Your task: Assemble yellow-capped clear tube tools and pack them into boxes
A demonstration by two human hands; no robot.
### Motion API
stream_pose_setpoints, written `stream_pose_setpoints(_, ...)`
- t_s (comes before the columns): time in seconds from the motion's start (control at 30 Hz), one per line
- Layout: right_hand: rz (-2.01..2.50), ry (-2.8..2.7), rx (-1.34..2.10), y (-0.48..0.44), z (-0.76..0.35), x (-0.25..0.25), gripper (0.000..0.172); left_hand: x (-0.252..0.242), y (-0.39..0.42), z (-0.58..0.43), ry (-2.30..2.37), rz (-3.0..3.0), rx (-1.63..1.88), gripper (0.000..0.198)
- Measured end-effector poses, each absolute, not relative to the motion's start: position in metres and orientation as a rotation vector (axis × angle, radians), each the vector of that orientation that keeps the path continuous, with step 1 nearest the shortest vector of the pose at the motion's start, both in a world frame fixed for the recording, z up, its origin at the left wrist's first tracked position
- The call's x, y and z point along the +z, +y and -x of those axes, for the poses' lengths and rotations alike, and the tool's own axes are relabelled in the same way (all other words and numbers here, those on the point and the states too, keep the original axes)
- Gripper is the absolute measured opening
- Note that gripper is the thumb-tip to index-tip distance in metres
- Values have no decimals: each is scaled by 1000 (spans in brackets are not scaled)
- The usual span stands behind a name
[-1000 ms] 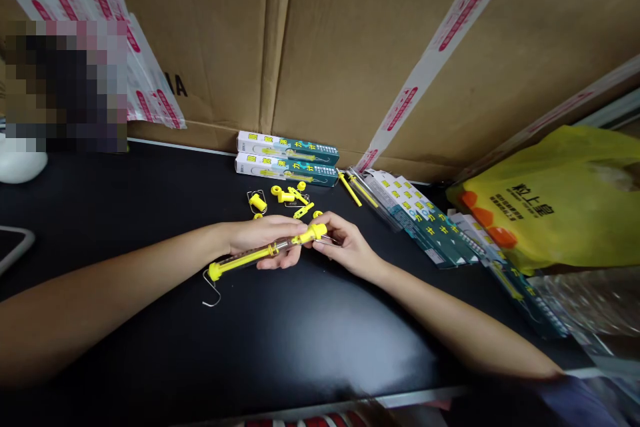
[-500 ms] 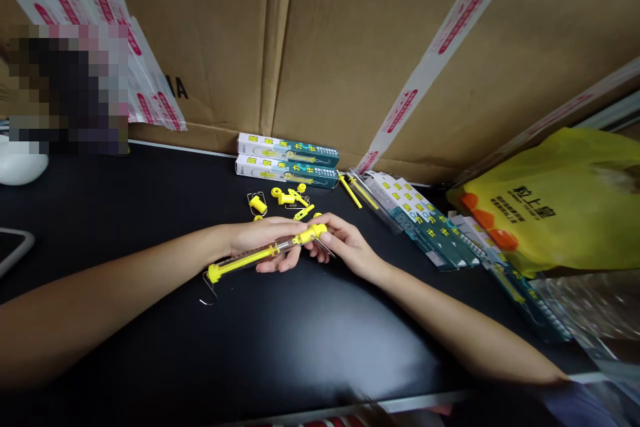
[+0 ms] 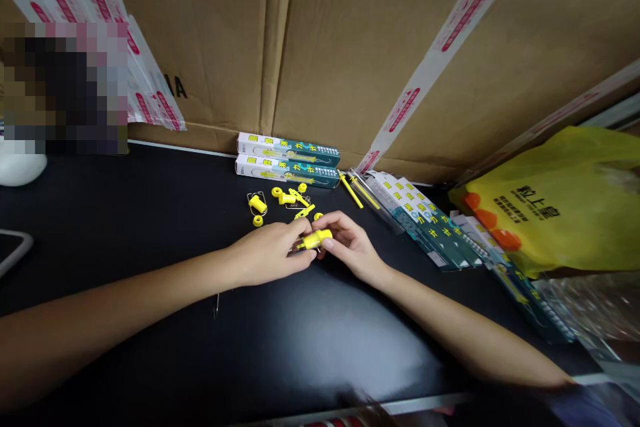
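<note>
Both hands meet over the middle of a black table point(image 3: 150, 213). My left hand point(image 3: 273, 253) is closed over the clear tube of a yellow spring scale point(image 3: 314, 239), hiding most of it. Only the yellow end cap shows between the hands, plus the tip of a wire hook point(image 3: 217, 303) below my left wrist. My right hand point(image 3: 347, 243) pinches that yellow end with thumb and fingers. Just beyond the hands lie several small yellow plastic parts point(image 3: 285, 197).
Two boxed scales point(image 3: 287, 160) lie against a cardboard wall point(image 3: 350, 47). A fanned row of flat packages point(image 3: 425, 220) runs to the right, beside a yellow plastic bag point(image 3: 560, 203). A white object point(image 3: 20, 167) and a dark device corner point(image 3: 13, 250) sit far left.
My left hand has turned over and closed on top of the scale's tube, which was lying exposed across its fingers. The long yellow rod and hook end are now mostly hidden.
</note>
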State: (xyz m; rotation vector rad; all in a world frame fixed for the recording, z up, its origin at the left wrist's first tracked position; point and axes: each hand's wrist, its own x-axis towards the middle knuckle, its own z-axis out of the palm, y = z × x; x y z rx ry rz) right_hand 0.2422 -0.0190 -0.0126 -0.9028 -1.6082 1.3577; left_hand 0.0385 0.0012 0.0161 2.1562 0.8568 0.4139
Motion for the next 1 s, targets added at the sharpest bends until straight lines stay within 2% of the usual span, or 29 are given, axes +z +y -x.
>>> stream_pose_setpoints(0.2,912,-1587,1180,-18,-241,-15,25,20,-8,-41,1122,-2566,335,28)
stream_pose_setpoints(0.33,930,-1620,1128,-17,-242,-16,17,17,-8,-42,1115,-2680,373,28)
stream_pose_setpoints(0.63,1020,-1768,956,-18,-243,-16,17,14,-6,-40,1129,-2762,288,40)
stream_pose_setpoints(0.8,989,-1828,986,-19,-245,-14,23,21,0,-38,1024,-2679,180,34)
stream_pose_setpoints(1.0,968,-2143,712,-21,-250,-12,20,19,-6,-41,1032,-2724,169,30)
